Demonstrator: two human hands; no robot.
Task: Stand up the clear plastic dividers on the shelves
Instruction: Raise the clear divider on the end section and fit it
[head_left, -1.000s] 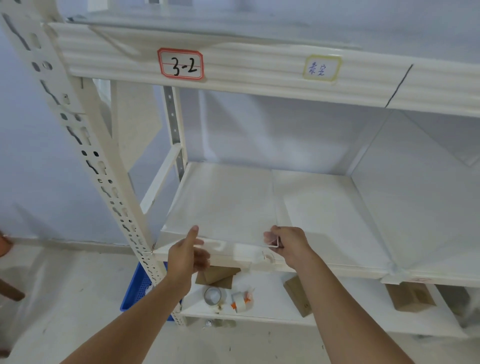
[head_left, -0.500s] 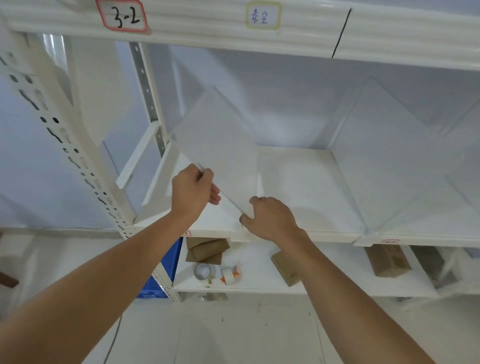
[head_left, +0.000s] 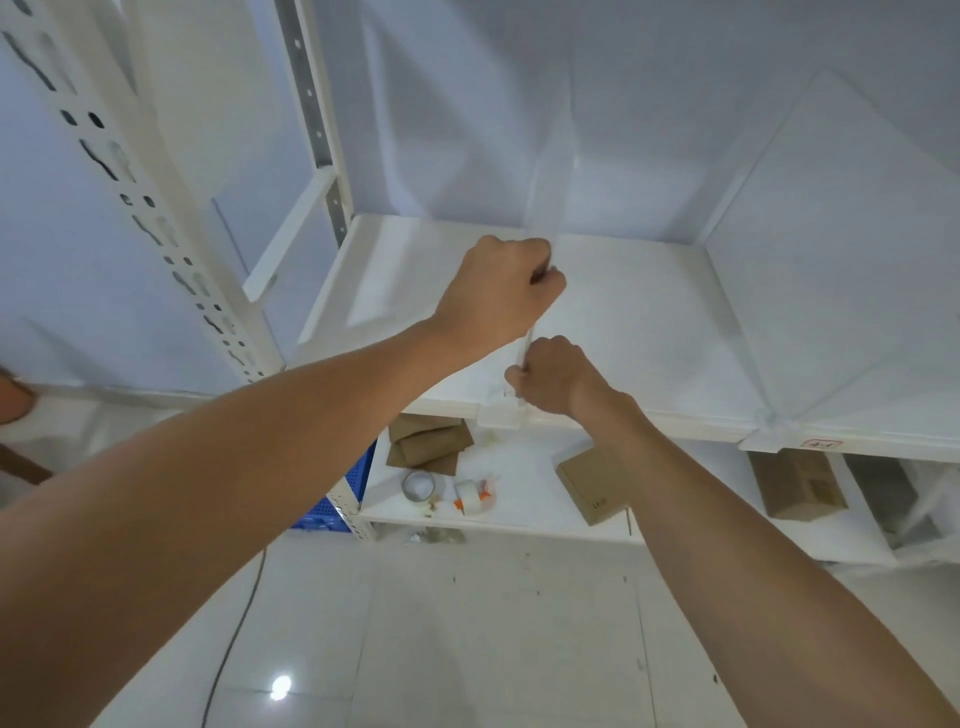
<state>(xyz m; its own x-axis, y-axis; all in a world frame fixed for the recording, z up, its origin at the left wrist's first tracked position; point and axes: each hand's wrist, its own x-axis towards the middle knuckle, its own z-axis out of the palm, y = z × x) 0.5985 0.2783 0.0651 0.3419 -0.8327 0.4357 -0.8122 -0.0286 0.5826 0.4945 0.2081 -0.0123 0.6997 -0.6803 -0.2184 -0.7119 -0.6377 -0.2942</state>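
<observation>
A clear plastic divider (head_left: 549, 176) stands almost upright and edge-on to me on the white shelf (head_left: 649, 322). My left hand (head_left: 498, 293) is closed around its front edge, higher up. My right hand (head_left: 553, 376) grips the same edge lower down, just above the white clip (head_left: 500, 415) on the shelf's front lip. A second clear divider (head_left: 841, 249) stands upright to the right, rising from another clip (head_left: 769, 423).
The perforated white upright (head_left: 130, 187) of the rack rises at left. On the lower shelf lie brown cardboard boxes (head_left: 595, 486), two tape rolls (head_left: 423, 487) and another box (head_left: 797, 483). A blue crate (head_left: 337, 499) sits under the rack on the tiled floor.
The divider has swung from a slanted tilt to almost upright. My left hand rose along its front edge and my right hand moved onto the edge by the clip. The view tilted lower.
</observation>
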